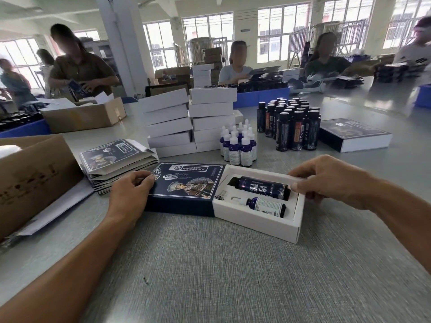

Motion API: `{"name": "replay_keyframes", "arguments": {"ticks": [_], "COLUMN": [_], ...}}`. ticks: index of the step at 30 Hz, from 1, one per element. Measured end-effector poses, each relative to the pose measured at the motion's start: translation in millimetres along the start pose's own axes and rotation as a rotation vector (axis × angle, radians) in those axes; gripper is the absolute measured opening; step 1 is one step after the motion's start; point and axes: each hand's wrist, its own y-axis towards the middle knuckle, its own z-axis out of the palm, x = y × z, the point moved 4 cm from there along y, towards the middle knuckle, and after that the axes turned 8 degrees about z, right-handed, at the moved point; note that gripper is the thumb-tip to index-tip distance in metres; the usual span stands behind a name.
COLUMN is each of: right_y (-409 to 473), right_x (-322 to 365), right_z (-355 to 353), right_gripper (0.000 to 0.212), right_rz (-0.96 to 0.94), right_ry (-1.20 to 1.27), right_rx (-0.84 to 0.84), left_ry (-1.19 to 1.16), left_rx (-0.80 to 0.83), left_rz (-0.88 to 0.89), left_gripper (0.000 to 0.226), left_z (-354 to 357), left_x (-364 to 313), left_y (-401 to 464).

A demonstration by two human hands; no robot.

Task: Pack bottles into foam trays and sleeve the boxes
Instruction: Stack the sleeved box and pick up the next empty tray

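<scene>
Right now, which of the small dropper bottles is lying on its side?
The dropper bottle in the white tray, below the dark bottle. The other dropper bottles stand upright on the table.

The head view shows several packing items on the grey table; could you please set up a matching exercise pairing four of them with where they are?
Things:
1. dark blue printed sleeve
2. large dark bottle with black cap
3. small blue dropper bottles with white tops
4. plain white cardboard boxes

Places:
A. standing in a cluster behind the open tray
B. stacked in two piles
C. lying in the white foam tray
D. held at its end by the left hand

Pairs: 1-D, 2-C, 3-A, 4-B
</scene>
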Motion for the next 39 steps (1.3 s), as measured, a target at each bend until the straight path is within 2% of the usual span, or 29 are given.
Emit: {"name": "replay_keyframes", "arguments": {"ticks": [10, 30, 39], "right_y": [1, 3, 2], "right_x": [-2, -3, -8], "right_z": [-13, -17, -29], "right_gripper": [0.027, 0.028, 0.034], "right_rz": [-0.009, -0.036, -0.045], "right_ry": [-0.041, -0.112, -0.105], "right_rx": [0.043, 0.111, 0.146], "left_ry": [0.008, 0.041, -0.006], "left_rx": [0.024, -0.048, 0.057], "left_rz": [0.030, 0.014, -0.023], "left_gripper": [0.009, 0.005, 0.007], "left_z": [5, 3, 9], "left_x": [-7, -15, -16], "left_y": [-6, -16, -26]}}
